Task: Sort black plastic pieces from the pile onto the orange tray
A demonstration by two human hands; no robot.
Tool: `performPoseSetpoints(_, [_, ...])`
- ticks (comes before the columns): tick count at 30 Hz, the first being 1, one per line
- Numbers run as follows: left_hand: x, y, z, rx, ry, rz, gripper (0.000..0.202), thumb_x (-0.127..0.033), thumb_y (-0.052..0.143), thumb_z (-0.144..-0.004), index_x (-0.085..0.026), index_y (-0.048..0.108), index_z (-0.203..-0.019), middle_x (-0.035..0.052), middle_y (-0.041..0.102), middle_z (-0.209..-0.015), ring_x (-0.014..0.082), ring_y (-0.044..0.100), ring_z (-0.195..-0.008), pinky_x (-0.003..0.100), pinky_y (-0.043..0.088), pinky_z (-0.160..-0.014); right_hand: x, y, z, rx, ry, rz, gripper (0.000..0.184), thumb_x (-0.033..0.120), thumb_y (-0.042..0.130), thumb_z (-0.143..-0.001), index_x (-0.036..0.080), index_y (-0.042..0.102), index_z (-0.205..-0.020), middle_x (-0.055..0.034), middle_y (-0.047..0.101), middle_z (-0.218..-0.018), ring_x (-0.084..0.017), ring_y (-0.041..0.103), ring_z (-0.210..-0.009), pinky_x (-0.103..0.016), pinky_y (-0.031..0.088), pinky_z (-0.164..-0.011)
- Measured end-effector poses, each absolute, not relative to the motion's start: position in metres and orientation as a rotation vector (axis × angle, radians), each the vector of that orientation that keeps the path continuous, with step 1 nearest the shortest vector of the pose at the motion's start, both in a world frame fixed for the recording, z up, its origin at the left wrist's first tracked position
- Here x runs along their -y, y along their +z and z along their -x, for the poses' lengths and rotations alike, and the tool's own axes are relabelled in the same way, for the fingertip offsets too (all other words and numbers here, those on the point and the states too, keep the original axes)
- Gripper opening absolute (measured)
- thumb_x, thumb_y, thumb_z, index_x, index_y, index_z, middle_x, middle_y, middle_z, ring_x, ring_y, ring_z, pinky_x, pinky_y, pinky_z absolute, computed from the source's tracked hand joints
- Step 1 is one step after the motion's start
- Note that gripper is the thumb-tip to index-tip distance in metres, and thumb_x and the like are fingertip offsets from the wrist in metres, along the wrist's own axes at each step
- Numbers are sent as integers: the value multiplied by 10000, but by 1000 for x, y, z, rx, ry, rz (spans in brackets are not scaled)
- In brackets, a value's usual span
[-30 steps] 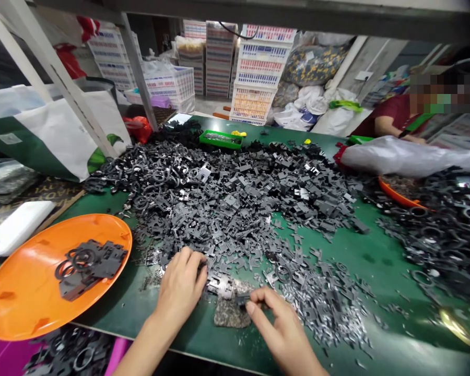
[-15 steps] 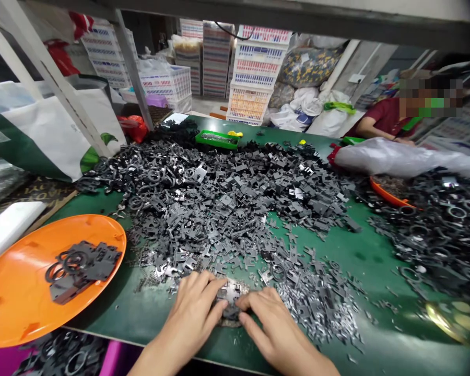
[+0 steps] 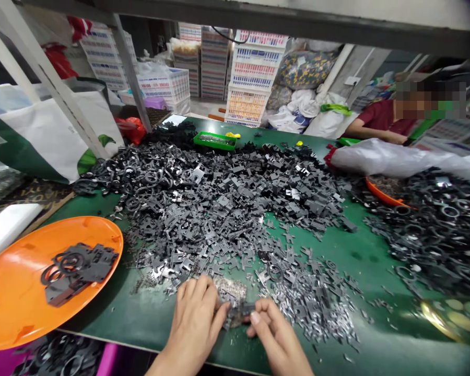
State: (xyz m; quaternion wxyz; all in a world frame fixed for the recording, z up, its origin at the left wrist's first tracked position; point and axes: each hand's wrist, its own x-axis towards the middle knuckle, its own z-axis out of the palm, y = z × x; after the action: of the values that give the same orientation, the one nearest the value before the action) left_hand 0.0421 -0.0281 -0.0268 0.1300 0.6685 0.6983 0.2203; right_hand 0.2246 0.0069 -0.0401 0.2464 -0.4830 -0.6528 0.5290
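The right hand (image 3: 273, 329) pinches a dark part (image 3: 249, 308) at the block's (image 3: 235, 288) four o'clock; the left hand's (image 3: 198, 319) grip, at eight o'clock, is unclear.

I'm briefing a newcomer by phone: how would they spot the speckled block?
On the green tabletop, look to the near edge, between the left hand and right hand. There lies the speckled block, partly hidden. Its pale, grainy surface sets it apart from the dark parts heaped beyond.
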Motion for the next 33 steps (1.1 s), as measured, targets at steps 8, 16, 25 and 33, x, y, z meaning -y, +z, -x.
performPoseSetpoints(8, [45,-23,-40,-1845,640,-1941,143,-201,542,-829,-246,584,-958,42,536,-965,228,520,-904,390,423,-805,-32,-39,-207,1915,1413,1309,267,464,364,-942,221,471,-915,23,565,-679,-161,569,-675,-249,420,-642])
performPoseSetpoints(16, [50,-22,-47,-1904,633,-1880,432,-217,576,-812,-304,509,-1230,42,590,-994,231,548,-920,383,414,-813,-55,-22,-198,2176,1122,1331,215,409,377,-940,242,513,-926,-25,639,-928,-200,583,-876,-308,423,-785])
performPoseSetpoints(25, [1,-14,11,-2331,553,-1789,116,-235,514,-856,-207,616,-904,46,613,-899,245,510,-868,400,332,-775,-45,-30,-206,2109,1264,1260,181,386,402,-947,238,502,-915,-74,643,-1123,-230,568,-1070,-356,428,-871])
performPoseSetpoints(33, [1,-21,14,-2244,671,-1765,91,-229,485,-868,-210,573,-879,13,632,-880,220,550,-859,401,336,-800,-44,-27,-208,2122,1200,1245,186,381,418,-938,238,535,-913,-60,627,-1119,-228,546,-1060,-369,395,-906])
